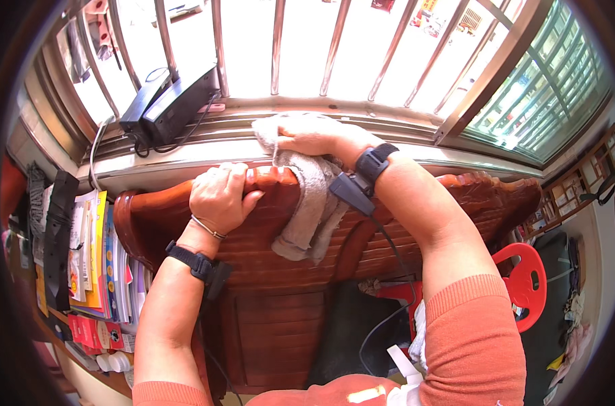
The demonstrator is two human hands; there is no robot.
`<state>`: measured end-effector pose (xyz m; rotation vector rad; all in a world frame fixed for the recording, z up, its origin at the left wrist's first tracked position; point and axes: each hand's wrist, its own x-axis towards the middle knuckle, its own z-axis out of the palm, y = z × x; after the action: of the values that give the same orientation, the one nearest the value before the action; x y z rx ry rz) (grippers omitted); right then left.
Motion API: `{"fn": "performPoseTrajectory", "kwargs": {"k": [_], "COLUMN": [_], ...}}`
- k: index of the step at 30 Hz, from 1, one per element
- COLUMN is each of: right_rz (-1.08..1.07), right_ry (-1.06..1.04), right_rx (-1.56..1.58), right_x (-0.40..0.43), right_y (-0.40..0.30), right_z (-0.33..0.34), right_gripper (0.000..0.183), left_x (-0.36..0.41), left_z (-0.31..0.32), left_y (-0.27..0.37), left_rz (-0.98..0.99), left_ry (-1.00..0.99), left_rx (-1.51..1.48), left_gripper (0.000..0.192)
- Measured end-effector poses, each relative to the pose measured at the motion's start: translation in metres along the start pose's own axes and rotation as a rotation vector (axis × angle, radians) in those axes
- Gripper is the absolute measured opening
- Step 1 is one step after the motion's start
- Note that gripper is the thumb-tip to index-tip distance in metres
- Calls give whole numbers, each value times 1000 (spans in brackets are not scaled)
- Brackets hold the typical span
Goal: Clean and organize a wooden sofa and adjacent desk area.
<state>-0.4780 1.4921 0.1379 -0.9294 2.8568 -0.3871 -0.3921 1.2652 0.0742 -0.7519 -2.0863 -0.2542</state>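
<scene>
My left hand (220, 197) grips the carved top edge of a dark red-brown wooden bench back (155, 208). My right hand (317, 136) rests on a grey towel (295, 218) at the window sill (236, 139), its fingers partly hidden in the bright cloth. Part of the towel lies on the sill and window track; the rest hangs down over the front of the bench back. Both wrists carry black straps with small dark devices, and a cable runs down from the right one (353, 193).
Two black boxes (170, 109) with cables stand on the sill at the left, against metal window bars (277, 51). A sliding glass pane (536, 86) is at the right. Books and folders (104, 254) fill the left side. A red plastic chair (528, 284) stands at the right.
</scene>
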Motion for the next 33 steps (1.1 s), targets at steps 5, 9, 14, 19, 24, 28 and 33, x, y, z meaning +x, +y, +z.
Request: {"fn": "performPoseTrajectory", "kwargs": {"k": [5,9,14,19,24,28,33], "right_rz": [126,402,511,643,558,656,659], "right_ry": [77,95,-283,-197,11,164,314], "right_rx": [-121,-474,-799,-669,-485,-422,-559], "right_x": [-79,-143,-155,-131,-110,-112,-170], "right_y": [53,79,95,116,69,87,145], "right_z": [-23,-41,-59,-47,-43,-26,-29], "right_gripper": [51,34,30,31,31,31,29], "left_x": [0,2,2,1,0,-4,-3], "left_z": [-4,-2,-4,-1,1,-4,3], "left_y": [-2,0,2,2,2,-2,2], "left_rz": [3,-2,-10,-5,-15,-20,-22], "left_ry": [8,-1,-9,30,14,-9,-27], "left_rx": [49,32,27,56,4,47,38], "left_gripper": [44,44,44,44,44,44,45]}}
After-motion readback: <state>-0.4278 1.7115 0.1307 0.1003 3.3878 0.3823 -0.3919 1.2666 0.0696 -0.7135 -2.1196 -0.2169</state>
